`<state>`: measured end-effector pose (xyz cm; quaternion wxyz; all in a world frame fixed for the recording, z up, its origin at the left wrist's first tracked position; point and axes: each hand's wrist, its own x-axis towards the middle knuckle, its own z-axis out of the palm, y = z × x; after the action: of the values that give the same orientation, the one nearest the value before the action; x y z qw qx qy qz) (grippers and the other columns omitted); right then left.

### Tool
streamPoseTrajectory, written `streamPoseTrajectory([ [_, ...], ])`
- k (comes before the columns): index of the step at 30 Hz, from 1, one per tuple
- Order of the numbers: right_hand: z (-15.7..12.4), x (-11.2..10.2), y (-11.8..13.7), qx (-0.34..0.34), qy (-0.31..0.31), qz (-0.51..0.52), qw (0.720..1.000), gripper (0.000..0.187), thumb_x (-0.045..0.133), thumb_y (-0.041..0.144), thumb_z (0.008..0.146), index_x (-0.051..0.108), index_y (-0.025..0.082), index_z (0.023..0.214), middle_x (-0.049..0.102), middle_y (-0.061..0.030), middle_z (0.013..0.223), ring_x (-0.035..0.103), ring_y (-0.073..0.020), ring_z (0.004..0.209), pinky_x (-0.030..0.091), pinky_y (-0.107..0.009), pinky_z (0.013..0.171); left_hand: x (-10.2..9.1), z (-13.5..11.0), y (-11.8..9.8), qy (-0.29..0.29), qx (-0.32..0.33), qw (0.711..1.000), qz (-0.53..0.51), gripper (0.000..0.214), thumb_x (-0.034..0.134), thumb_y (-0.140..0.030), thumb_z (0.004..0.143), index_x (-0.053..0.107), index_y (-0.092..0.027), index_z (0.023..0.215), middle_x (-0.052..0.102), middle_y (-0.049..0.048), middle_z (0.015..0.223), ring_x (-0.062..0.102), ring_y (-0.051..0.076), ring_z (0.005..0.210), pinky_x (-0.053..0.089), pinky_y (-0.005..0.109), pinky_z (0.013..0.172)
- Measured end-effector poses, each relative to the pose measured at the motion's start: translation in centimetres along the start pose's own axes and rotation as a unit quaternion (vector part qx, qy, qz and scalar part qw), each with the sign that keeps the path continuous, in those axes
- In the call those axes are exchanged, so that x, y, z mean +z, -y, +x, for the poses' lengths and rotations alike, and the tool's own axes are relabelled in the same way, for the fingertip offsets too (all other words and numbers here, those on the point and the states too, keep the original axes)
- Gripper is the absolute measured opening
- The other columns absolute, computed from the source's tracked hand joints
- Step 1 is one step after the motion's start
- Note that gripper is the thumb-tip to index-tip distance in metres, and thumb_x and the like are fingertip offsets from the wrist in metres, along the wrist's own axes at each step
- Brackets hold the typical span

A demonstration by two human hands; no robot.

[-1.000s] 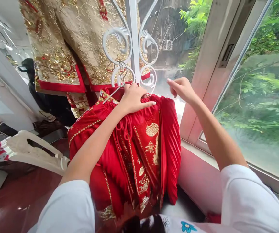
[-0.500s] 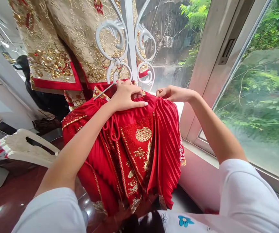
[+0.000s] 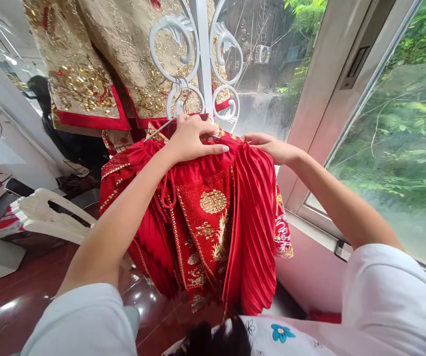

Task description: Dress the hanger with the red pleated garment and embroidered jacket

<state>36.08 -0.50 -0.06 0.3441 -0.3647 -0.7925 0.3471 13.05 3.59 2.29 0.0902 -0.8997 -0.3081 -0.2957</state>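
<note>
A red pleated skirt (image 3: 213,222) with gold embroidery hangs from a metal hanger (image 3: 179,106) hooked on a white scrolled rack (image 3: 202,54). My left hand (image 3: 192,138) grips the skirt's waistband at the top, fingers curled over the fabric. My right hand (image 3: 268,146) lies on the right end of the waistband, fingers closed on the pleated edge. Behind the skirt hangs a gold embroidered robe (image 3: 98,69) with red trim.
A window (image 3: 402,133) with a white frame runs along the right, trees outside. A white plastic chair (image 3: 46,212) stands at the left on a dark red glossy floor (image 3: 20,306). A pink wall panel (image 3: 309,272) sits under the sill.
My right hand came down from the air onto the skirt's right waistband edge. The skirt has been lifted a little and its pleats spread to the right.
</note>
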Motion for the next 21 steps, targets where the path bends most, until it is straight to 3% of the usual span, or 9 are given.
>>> streamPoseTrajectory([
  [2, -0.1, -0.2, -0.4, 0.006, -0.035, 0.018, 0.999, 0.02, 0.05, 0.034, 0.087, 0.058, 0.016, 0.082, 0.063, -0.0003, 0.073, 0.056, -0.0111, 0.064, 0.048, -0.026, 0.059, 0.3, 0.1, 0.0, -0.003, -0.002, 1.0, 0.004, 0.043, 0.059, -0.057, 0.074, 0.048, -0.018, 0.061, 0.046, -0.001, 0.066, 0.049, 0.021, 0.086, 0.025, 0.046, 0.097],
  [5, -0.4, -1.4, 0.0, 0.037, -0.059, -0.05, 0.996, 0.024, 0.053, 0.036, 0.086, 0.062, 0.014, 0.081, 0.063, -0.0005, 0.07, 0.057, -0.0116, 0.063, 0.048, -0.027, 0.057, 0.6, 0.3, 0.0, 0.0, -0.009, 1.0, 0.014, 0.044, 0.062, -0.058, 0.071, 0.048, -0.018, 0.061, 0.046, -0.0003, 0.066, 0.049, 0.023, 0.087, 0.025, 0.046, 0.097],
  [8, -0.1, -3.2, 1.4, 0.07, -0.056, -0.153, 0.984, 0.024, 0.071, 0.034, 0.072, 0.067, 0.012, 0.079, 0.065, 0.0, 0.068, 0.06, -0.0128, 0.068, 0.05, -0.027, 0.06, 0.8, 0.5, 0.0, 0.004, -0.015, 1.0, 0.023, 0.043, 0.062, -0.058, 0.071, 0.049, -0.018, 0.062, 0.047, 0.0002, 0.066, 0.049, 0.024, 0.088, 0.025, 0.046, 0.097],
  [10, 0.5, -4.5, 2.6, 0.061, -0.046, -0.213, 0.974, 0.025, 0.074, 0.033, 0.066, 0.068, 0.011, 0.077, 0.067, 0.0005, 0.07, 0.061, -0.0121, 0.071, 0.049, -0.025, 0.062, 0.9, 0.6, 0.0, 0.006, -0.014, 0.999, 0.031, 0.041, 0.062, -0.057, 0.072, 0.05, -0.018, 0.064, 0.047, 0.0001, 0.066, 0.049, 0.025, 0.089, 0.025, 0.047, 0.097],
  [13, 1.8, -5.9, 4.4, 0.014, -0.041, -0.332, 0.942, 0.032, 0.062, 0.039, 0.072, 0.069, 0.009, 0.08, 0.067, 0.0024, 0.072, 0.059, -0.008, 0.071, 0.044, -0.023, 0.062, 0.9, 0.8, -0.3, 0.004, -0.015, 0.999, 0.039, 0.041, 0.061, -0.057, 0.073, 0.051, -0.018, 0.067, 0.046, -0.0005, 0.066, 0.049, 0.024, 0.088, 0.026, 0.048, 0.097],
  [15, 2.4, -6.2, 5.6, -0.033, -0.087, -0.438, 0.894, 0.032, 0.057, 0.036, 0.077, 0.07, 0.009, 0.089, 0.065, 0.003, 0.074, 0.058, -0.0069, 0.073, 0.039, -0.024, 0.062, 0.9, 1.0, -0.5, 0.0, -0.017, 0.999, 0.043, 0.042, 0.06, -0.059, 0.074, 0.052, -0.018, 0.067, 0.045, -0.001, 0.065, 0.049, 0.023, 0.085, 0.027, 0.048, 0.096],
  [17, 2.2, -5.8, 6.2, -0.069, -0.172, -0.559, 0.808, 0.032, 0.048, 0.031, 0.085, 0.067, 0.011, 0.101, 0.066, 0.0008, 0.084, 0.058, -0.0095, 0.08, 0.036, -0.027, 0.064, 0.8, 1.2, -0.7, -0.011, -0.016, 0.999, 0.05, 0.044, 0.057, -0.061, 0.075, 0.052, -0.018, 0.068, 0.046, -0.001, 0.064, 0.05, 0.022, 0.082, 0.028, 0.047, 0.095],
  [19, 1.1, -4.8, 5.9, -0.069, -0.228, -0.656, 0.716, 0.039, 0.03, 0.027, 0.095, 0.063, 0.013, 0.111, 0.065, -0.0046, 0.098, 0.059, -0.0148, 0.089, 0.035, -0.03, 0.067, 0.9, 1.3, -0.7, -0.027, -0.016, 0.998, 0.059, 0.044, 0.054, -0.06, 0.078, 0.052, -0.018, 0.067, 0.046, -0.0007, 0.063, 0.05, 0.022, 0.081, 0.029, 0.047, 0.094],
  [21, -0.9, -3.1, 4.5, -0.034, -0.24, -0.708, 0.663, 0.046, 0.017, 0.023, 0.099, 0.058, 0.013, 0.118, 0.063, -0.0102, 0.104, 0.059, -0.018, 0.089, 0.035, -0.03, 0.065, 1.1, 1.4, -0.6, -0.04, -0.016, 0.997, 0.065, 0.041, 0.051, -0.056, 0.082, 0.051, -0.018, 0.066, 0.046, -0.0003, 0.061, 0.05, 0.022, 0.08, 0.029, 0.046, 0.093],
])
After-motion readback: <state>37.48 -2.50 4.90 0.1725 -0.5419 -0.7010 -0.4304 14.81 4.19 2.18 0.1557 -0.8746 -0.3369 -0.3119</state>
